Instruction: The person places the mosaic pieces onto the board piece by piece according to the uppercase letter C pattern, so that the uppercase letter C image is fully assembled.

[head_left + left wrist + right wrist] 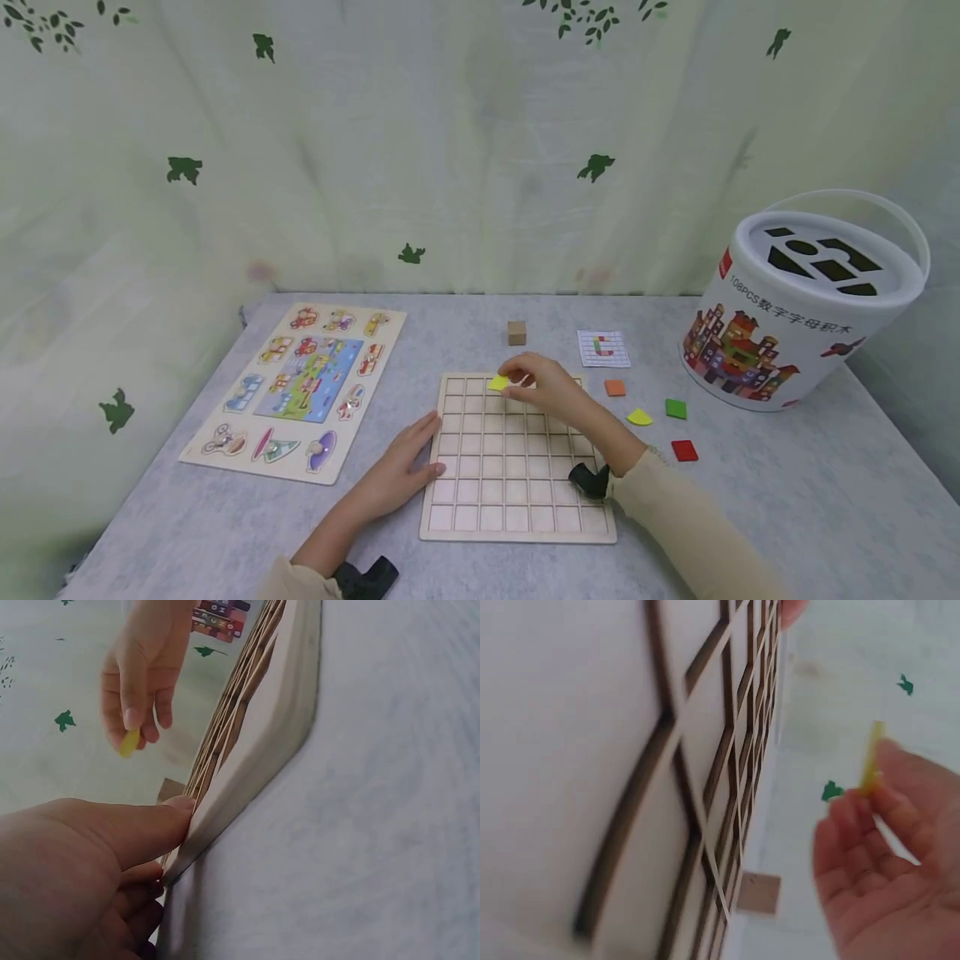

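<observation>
In the head view, the right hand (551, 387) is pinching a yellow piece (498, 382) above the far part of the grid board (517, 537). The left hand (397, 471) is resting at the board's left edge, fingers loosely extended — probably steadying it. A picture card (603, 349) is lying past the far right corner, seemingly for easy viewing. In the left wrist view, the thumb is touching the rim. In the right wrist view, thumb and fingertips are gripping the piece — apparently keeping much of it uncovered.
</observation>
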A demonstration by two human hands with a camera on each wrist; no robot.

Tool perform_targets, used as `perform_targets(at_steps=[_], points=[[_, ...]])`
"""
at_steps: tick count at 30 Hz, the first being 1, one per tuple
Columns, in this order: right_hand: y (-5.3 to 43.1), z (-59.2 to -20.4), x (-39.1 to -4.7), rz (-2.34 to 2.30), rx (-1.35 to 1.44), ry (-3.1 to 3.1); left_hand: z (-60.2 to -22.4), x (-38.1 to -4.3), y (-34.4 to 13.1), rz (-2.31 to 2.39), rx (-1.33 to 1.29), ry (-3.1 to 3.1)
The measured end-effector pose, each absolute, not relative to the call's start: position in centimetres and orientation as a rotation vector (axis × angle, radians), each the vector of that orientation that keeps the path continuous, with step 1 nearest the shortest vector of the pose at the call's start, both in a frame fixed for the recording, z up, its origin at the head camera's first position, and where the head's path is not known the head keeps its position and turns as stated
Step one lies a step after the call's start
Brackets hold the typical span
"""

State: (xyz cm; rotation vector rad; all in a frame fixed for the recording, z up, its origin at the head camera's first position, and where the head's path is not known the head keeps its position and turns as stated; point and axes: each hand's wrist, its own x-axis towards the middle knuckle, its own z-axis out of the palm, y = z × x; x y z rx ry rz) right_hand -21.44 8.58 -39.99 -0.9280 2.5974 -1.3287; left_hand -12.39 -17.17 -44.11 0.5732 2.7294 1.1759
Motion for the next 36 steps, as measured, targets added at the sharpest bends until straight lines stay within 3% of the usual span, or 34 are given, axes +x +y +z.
perform_targets(at_steps=[7, 14, 36], points=[[7.9, -42.2, -22.4, -1.288, -0.792, 2.528, -44.0, -12.4, -17.1, 1.153, 0.526, 2.733], [8.1, -43.3, -22.7, -1.266, -0.883, 2.508, -44.1, -12.4, -17.2, 1.16, 0.508, 2.721], [8.3, -42.5, -22.2, -1.205, -0.812, 2.458, -44.3, -12.5, -17.2, 1.144, 0.535, 2.723]])
